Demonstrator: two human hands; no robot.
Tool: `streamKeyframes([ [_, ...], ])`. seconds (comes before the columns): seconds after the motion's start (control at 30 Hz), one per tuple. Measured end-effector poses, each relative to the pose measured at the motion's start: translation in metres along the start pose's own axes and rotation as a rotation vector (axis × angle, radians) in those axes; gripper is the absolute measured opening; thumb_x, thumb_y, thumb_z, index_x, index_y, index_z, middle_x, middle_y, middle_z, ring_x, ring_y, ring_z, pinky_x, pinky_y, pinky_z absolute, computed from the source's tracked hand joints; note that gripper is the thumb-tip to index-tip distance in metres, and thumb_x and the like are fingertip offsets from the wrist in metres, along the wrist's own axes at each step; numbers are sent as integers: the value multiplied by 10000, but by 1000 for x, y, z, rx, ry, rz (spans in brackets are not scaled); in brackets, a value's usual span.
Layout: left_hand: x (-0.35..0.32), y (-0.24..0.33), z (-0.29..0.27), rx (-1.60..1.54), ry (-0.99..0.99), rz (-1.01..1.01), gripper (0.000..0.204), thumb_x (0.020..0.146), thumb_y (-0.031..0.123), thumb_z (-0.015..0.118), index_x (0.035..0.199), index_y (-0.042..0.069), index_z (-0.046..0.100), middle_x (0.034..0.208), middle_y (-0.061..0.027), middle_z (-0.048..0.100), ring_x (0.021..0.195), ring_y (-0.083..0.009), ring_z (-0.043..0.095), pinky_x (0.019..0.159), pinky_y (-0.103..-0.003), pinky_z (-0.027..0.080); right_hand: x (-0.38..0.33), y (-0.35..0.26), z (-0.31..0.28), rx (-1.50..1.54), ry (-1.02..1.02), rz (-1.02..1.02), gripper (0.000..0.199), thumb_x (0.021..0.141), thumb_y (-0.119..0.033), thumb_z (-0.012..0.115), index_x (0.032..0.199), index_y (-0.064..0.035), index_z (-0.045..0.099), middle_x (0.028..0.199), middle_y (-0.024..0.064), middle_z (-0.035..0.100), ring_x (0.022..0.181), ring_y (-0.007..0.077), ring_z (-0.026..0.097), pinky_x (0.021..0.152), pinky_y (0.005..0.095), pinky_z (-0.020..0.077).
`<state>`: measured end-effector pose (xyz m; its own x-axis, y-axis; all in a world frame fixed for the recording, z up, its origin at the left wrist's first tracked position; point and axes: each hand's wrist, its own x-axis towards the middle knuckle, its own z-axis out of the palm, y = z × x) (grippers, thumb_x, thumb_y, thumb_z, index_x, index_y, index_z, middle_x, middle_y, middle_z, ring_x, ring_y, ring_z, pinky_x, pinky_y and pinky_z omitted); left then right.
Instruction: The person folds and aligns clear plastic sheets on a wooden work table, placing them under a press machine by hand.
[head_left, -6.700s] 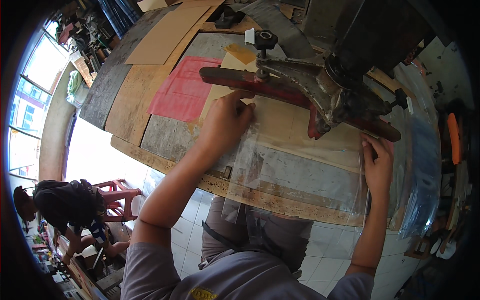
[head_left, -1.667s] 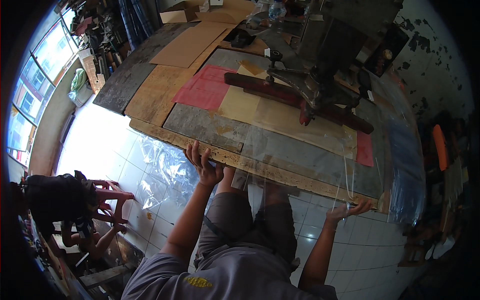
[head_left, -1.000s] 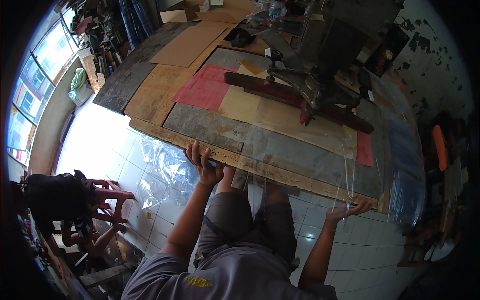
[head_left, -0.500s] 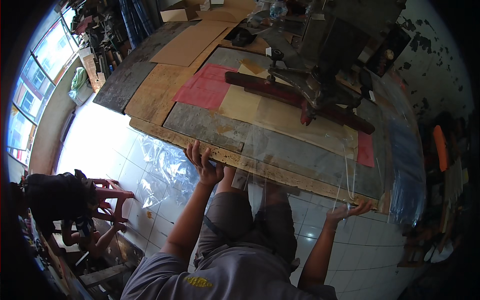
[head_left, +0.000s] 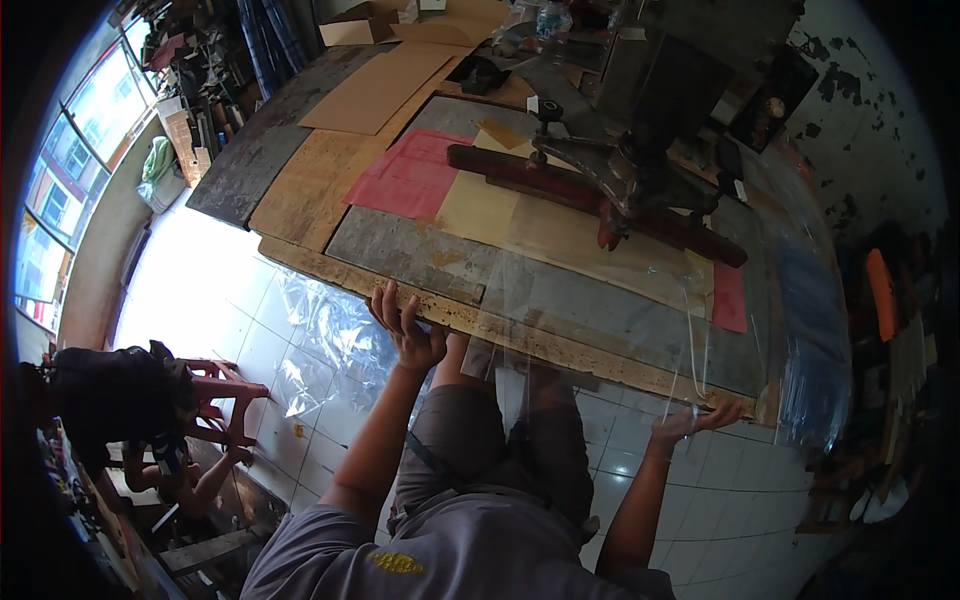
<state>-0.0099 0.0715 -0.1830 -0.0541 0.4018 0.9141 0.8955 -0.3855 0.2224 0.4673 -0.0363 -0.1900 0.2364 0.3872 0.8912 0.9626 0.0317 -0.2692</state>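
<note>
while the left grip (head_left: 408, 335) curls its fingers over the wooden front edge (head_left: 580, 358) of the tabletop (head_left: 385, 240), the right grip (head_left: 690, 422) is spread wide, fingers stretched along that edge near its right corner. whether the left grip is clamped or only resting cannot be told. between the two grips, clear film (head_left: 510, 290) lies across the tabletop and hangs over its front edge, with shiny folds just above the right grip. beyond both grips, a tan sheet (head_left: 600, 265) lies beneath a dark red bar (head_left: 520, 176) on a heavy metal machine (head_left: 645, 185). straight beyond the left grip is a red sheet (head_left: 405, 172); a smaller red piece (head_left: 731, 298) lies beyond the right grip. crumpled plastic (head_left: 325, 350) is on the floor left of the left grip, and bluish plastic sheets (head_left: 815, 350) hang right of the right grip. far left of the left grip, another person (head_left: 110, 395) bends beside a red stool (head_left: 215, 395).
</note>
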Motion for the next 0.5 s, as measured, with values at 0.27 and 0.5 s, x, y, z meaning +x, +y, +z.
streamKeyframes([
  [0.27,0,1,-3,-23,-9,-17,542,963,345,523,1430,100,398,1552,-289,333,1446,-538,265,1169,-706,179,4,-11,-7,-37,-33,41,661,1077,-477,325,1539,-5,284,1659,247,167,1553,477,71,1211,688,94],
  [0.5,3,6,-10,-49,-54,-48,530,959,327,543,1417,84,432,1555,-273,349,1452,-538,271,1184,-693,165,21,-19,-32,-66,-48,5,534,1097,-372,318,1451,7,447,1507,172,493,1457,377,343,1201,558,222],
])
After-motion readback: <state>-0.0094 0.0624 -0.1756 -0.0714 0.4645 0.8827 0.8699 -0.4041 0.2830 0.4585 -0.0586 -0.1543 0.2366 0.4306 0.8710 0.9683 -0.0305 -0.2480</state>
